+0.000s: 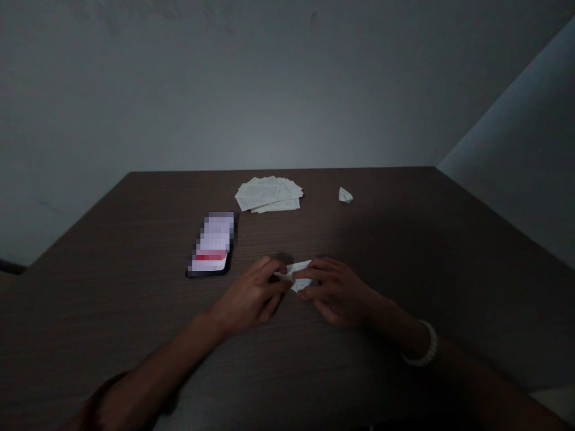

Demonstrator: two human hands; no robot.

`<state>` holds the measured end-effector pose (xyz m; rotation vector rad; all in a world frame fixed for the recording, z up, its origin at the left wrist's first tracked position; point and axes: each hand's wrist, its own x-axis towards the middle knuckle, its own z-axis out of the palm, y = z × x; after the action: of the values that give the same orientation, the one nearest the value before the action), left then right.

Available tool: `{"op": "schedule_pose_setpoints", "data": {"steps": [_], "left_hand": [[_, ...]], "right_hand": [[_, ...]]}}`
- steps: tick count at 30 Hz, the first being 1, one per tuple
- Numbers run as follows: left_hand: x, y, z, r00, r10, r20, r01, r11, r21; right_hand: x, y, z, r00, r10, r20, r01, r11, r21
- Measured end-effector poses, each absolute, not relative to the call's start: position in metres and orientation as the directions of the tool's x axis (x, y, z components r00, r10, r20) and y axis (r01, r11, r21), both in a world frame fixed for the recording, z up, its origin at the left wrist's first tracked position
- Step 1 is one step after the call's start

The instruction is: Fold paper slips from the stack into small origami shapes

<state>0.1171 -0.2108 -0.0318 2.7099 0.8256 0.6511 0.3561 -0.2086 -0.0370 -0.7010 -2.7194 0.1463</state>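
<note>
Between my two hands, close above the dark table or resting on it, is a small piece of white paper (302, 284) with faint print, partly folded. My left hand (258, 290) pinches its left end with thumb and fingers closed. From the other side, my right hand (336, 289) grips the right part, its fingers bent over the paper. The fingers cover both ends, so the full shape of the fold is hidden. A pale bracelet (431, 344) circles my right wrist.
Behind my hands lies a fanned stack of printed papers (269, 194). A small folded paper piece (345, 196) sits to its right. Left of my hands is a phone (213, 244) with a lit, blurred screen. The brown table (135, 251) meets a grey wall (269, 90) at its back edge.
</note>
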Motion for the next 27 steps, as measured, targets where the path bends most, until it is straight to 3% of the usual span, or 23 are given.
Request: {"op": "schedule_pose_setpoints", "data": {"steps": [4, 17, 27], "left_hand": [[0.118, -0.216, -0.03, 0.809, 0.495, 0.315, 0.453, -0.869, 0.2], [0.118, -0.212, -0.036, 0.707, 0.628, 0.327, 0.557, -0.778, 0.29], [0.107, -0.211, -0.042, 0.641, 0.657, 0.396, 0.638, -0.744, 0.2]], "right_hand": [[0.357, -0.209, -0.039, -0.818, 0.489, 0.302, 0.453, 0.872, -0.186], [0.357, -0.209, -0.041, -0.803, 0.506, 0.316, 0.458, 0.862, -0.216], [0.357, -0.21, -0.04, -0.797, 0.518, 0.311, 0.465, 0.855, -0.231]]}}
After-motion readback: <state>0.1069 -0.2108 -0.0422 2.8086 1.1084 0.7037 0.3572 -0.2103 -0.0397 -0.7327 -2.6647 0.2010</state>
